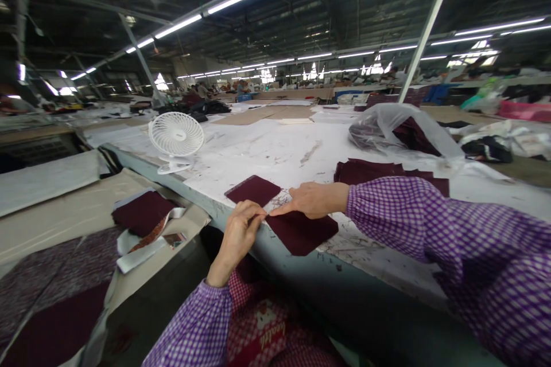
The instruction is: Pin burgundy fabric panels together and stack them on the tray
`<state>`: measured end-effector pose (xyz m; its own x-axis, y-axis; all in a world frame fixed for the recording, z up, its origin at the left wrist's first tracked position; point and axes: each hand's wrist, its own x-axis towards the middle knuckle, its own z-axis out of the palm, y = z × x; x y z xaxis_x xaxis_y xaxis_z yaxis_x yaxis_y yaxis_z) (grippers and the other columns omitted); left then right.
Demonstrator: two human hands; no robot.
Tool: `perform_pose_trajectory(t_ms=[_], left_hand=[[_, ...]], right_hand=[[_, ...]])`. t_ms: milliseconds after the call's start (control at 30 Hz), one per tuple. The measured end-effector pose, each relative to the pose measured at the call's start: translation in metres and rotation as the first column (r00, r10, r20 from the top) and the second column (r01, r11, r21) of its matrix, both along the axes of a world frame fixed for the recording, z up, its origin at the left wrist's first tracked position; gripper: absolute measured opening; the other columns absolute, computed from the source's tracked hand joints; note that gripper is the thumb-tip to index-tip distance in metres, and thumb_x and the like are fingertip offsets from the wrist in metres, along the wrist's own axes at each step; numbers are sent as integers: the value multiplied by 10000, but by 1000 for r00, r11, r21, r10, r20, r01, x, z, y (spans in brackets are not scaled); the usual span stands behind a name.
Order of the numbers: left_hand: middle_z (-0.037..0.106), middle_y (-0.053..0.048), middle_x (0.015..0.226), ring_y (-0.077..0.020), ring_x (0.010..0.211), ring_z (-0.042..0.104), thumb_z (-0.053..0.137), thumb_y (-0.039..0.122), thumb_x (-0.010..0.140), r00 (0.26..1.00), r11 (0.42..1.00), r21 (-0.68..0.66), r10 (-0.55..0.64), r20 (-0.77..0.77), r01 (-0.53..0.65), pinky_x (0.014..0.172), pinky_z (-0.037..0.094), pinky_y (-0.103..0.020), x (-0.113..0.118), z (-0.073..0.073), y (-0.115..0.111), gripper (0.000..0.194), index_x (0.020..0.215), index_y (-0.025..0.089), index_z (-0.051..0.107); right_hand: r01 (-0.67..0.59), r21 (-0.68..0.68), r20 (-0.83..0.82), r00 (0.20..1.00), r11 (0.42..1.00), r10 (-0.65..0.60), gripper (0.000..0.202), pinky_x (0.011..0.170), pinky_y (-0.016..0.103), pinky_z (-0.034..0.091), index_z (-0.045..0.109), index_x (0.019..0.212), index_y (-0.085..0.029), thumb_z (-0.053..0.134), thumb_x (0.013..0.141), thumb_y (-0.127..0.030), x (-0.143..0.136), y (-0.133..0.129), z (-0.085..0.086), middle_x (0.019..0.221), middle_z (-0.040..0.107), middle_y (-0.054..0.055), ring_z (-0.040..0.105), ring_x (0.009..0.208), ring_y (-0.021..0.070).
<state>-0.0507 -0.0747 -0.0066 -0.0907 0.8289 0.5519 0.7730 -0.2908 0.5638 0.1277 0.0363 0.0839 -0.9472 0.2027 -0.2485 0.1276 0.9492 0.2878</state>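
Observation:
A dark maroon fabric piece [303, 233] with cut corners lies over the near edge of the white-topped table. My left hand [241, 229] pinches its left corner between thumb and fingers. Pointing at that same corner, the index finger of my right hand [316, 199] presses on the cloth while the other fingers are curled in; nothing shows inside them. Just beyond the hands is a second maroon fabric piece [253, 190], flat on the table. A stack of maroon fabric pieces [370, 170] sits to the right, partly behind my right sleeve.
A white fan [176, 136] stands at the table's left edge. Behind the stack lies a clear plastic bag [383, 126] with maroon cloth in it. At lower left, more maroon cloth [142, 212] and pale strips rest on a beige surface [51, 198].

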Motion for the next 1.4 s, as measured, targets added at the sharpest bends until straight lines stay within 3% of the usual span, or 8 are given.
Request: perform_pose_trajectory(t_ms=[233,433,633,800,1000,1133,1267,1400], left_hand=[[663,-43,914,-165,856,604,520,353,860,897,1000,-27,14,443,-2,813,467,-307,-7,-6,3,215,921,180,632],[675,-45,859,-146,756,619,633,413,759,710,963,128,83,699,-238,730,503,-288,-19,7,7,296,902,154,638],[667,-75,954,-211,837,601,607,390,772,965,965,-95,250,76,-243,793,481,-365,-21,9,36,289,956,170,642],[651,-99,949,-264,975,571,539,318,827,828,936,-94,251,-502,-340,844,449,-375,1,15,49,195,906,178,650],[660,-110,941,-261,939,600,403,183,849,716,893,-128,253,-650,-431,744,449,-338,18,25,48,252,821,155,652],[661,-67,813,-231,833,611,467,190,779,878,884,-163,382,-288,-438,716,431,-306,-5,17,56,166,769,189,632],[574,8,649,-155,618,545,462,291,778,885,908,-186,411,218,-376,603,414,-248,-28,10,55,128,775,201,553],[540,33,645,-118,570,486,465,341,783,923,977,-110,210,324,-184,571,386,-225,-7,15,33,156,753,201,528]], right_hand=[[-71,84,-146,986,994,83,570,572,250,337,394,1421,-321,344,909,-76,2,-11,-16,827,622,87,483,592,128],[138,-120,-211,964,983,-161,588,710,311,409,366,1435,-250,540,875,-278,4,6,-19,1145,566,153,567,873,217],[110,-258,-231,958,960,-172,272,916,370,348,648,1060,-175,627,800,-250,-6,14,-11,880,645,64,529,983,223],[130,-353,-272,933,927,-235,162,687,257,389,671,911,-128,616,789,-221,38,28,46,833,647,42,548,750,144],[519,-394,-159,774,759,-612,285,652,294,443,678,972,-138,585,800,-345,131,84,78,900,680,88,614,761,203],[648,-347,-258,629,678,-734,466,782,359,480,610,1192,-116,593,802,-369,145,103,70,1123,646,158,630,948,271],[378,-563,-383,669,735,-637,452,838,345,497,591,1201,-115,524,871,-417,110,81,66,1092,667,142,644,954,231],[163,-907,-168,707,389,-687,703,696,355,561,422,1359,-96,437,875,-606,58,49,44,967,694,163,683,769,214]])
